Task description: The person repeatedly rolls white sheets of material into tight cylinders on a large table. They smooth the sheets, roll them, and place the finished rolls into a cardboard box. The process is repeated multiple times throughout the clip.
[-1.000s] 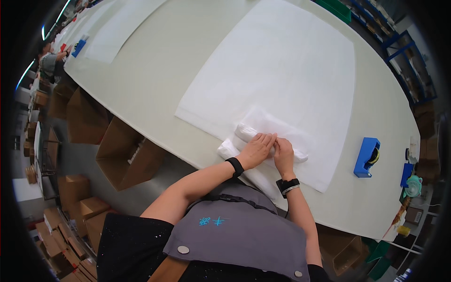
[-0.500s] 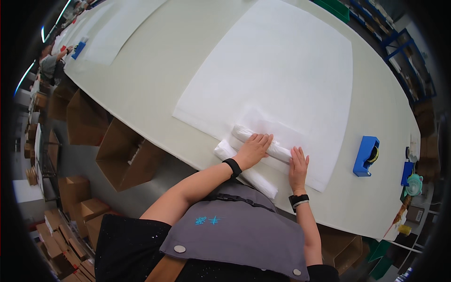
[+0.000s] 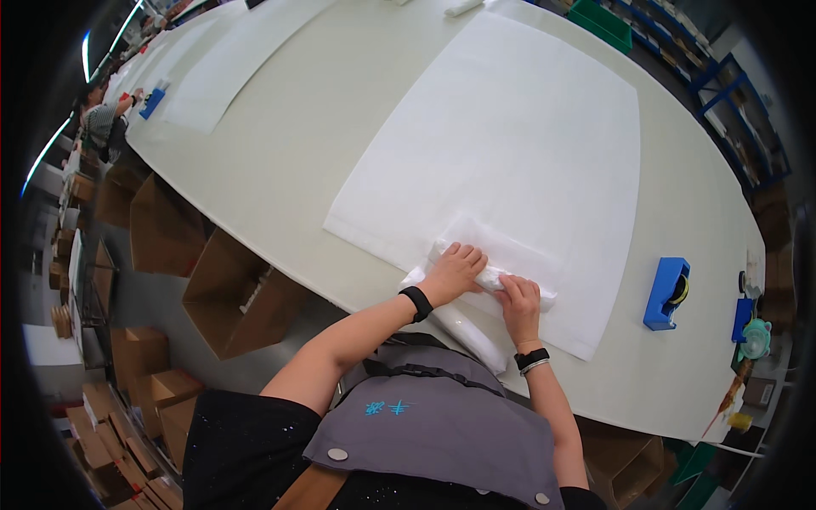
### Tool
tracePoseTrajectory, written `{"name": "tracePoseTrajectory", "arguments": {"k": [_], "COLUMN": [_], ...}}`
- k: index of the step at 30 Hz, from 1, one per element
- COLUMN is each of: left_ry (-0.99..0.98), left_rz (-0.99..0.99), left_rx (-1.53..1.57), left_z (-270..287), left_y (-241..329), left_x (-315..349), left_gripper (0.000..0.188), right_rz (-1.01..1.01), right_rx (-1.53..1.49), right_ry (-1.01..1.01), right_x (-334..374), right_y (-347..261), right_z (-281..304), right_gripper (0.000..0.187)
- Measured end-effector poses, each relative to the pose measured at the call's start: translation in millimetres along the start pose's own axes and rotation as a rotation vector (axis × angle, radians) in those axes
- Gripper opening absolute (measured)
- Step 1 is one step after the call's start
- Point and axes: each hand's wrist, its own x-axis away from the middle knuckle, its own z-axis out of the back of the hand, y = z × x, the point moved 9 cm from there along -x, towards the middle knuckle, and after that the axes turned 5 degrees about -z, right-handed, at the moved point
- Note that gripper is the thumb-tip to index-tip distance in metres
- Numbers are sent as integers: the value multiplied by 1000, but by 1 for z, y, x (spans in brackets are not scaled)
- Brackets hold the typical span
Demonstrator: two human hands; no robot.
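Observation:
A large white sheet, perhaps thin plastic or foam, lies flat on the pale table. Across its near edge lies a short white roll, wrapped in thin film. My left hand presses on its left part, fingers together and curled over it. My right hand grips the roll just to the right, fingers bent over the top; the thumb is mostly hidden. A second white roll lies slantwise at the table's edge, under my left wrist and against my grey apron.
A blue tape dispenser stands on the right, with a small turquoise item beyond. Open cardboard boxes stand below the left table edge. Another person works at the far left. A green bin sits beyond the far edge.
My right hand has moved left from beside the roll's right end and curled its fingers onto it. My left hand stays on the roll. The view has shifted slightly.

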Motion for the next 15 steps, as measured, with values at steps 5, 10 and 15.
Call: {"name": "tracePoseTrajectory", "arguments": {"k": [5,10,15], "left_ry": [159,147,-366], "left_rz": [153,76,50], "left_rx": [309,369,377], "left_z": [32,51,27], "left_y": [-54,-98,-96], "left_x": [7,-38,-68], "left_gripper": [49,44,36], "right_rz": [-29,-13,-16], "right_rx": [-5,-10,17], "right_ry": [-13,-6,14], "right_x": [-1,-2,1], "right_y": [1,-5,-4], "right_z": [2,1,2], "right_gripper": [33,34,35]}}
